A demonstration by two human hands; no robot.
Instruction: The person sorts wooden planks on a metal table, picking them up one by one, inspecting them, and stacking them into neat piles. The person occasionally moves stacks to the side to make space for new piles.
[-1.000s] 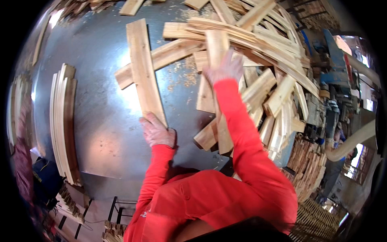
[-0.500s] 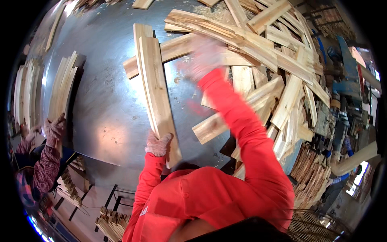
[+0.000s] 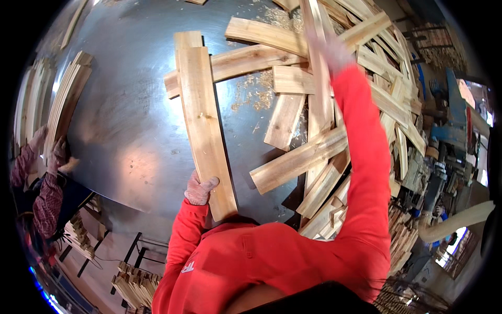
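Observation:
My gloved left hand [image 3: 198, 189] is closed on the near end of a long wooden board [image 3: 207, 125], its thumb over the top face. Another board [image 3: 187, 40] shows beneath it, sticking out at the far end. Both lie lengthwise away from me, across a crosswise board [image 3: 246, 62]. At the upper right my right hand [image 3: 333, 51], arm stretched out, is smeared by motion. It is at a long, narrow board [image 3: 317, 89] that lies lengthwise over the loose pile. Whether its fingers grip that board cannot be made out.
Loose boards [image 3: 298, 159] lie crisscrossed on the right of the metal table [image 3: 141, 120], with wood shavings [image 3: 256, 89] among them. At the left edge, a co-worker's gloved hands [image 3: 55, 154] hold a bundle of boards [image 3: 68, 99]. Machinery with a pale hose [image 3: 455, 222] stands at right.
My right hand has swept right and away over the pile. Long boards there have shifted from a diagonal to a lengthwise position. The co-worker's bundle has moved left and tilted.

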